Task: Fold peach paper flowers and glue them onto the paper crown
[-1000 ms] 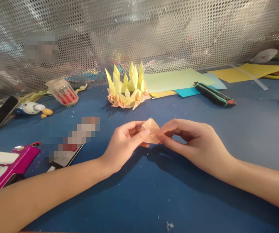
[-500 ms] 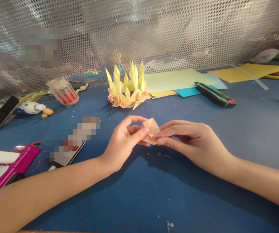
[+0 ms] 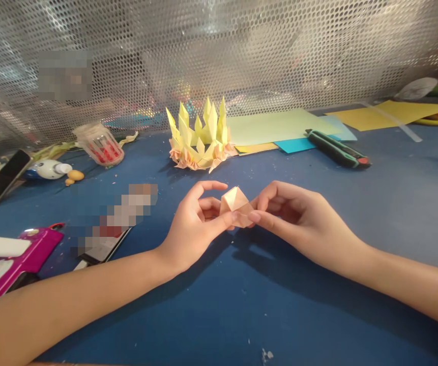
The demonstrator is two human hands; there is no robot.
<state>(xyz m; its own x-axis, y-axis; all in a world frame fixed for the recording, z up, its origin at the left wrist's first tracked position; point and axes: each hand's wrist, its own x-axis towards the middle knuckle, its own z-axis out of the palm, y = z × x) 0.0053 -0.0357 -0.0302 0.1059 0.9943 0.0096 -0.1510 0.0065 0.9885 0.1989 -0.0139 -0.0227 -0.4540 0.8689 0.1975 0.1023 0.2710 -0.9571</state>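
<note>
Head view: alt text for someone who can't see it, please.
A person's left hand and right hand hold a small folded peach paper above a blue table. Behind stands a spiky yellow paper ring; a dark utility knife lies right of it.

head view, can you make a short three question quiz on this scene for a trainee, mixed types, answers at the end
1. Multiple choice. Which thing do the left hand and the right hand both hold?
a) a cutter
b) a small folded peach paper
c) a blue sheet

2. True or false. In the picture, the clear jar with red showing in it is to the left of the spiky paper ring.

3. Fill in the blank. The tall points of the spiky paper ring are ____ in colour.

Key: 1. b; 2. true; 3. yellow
</note>
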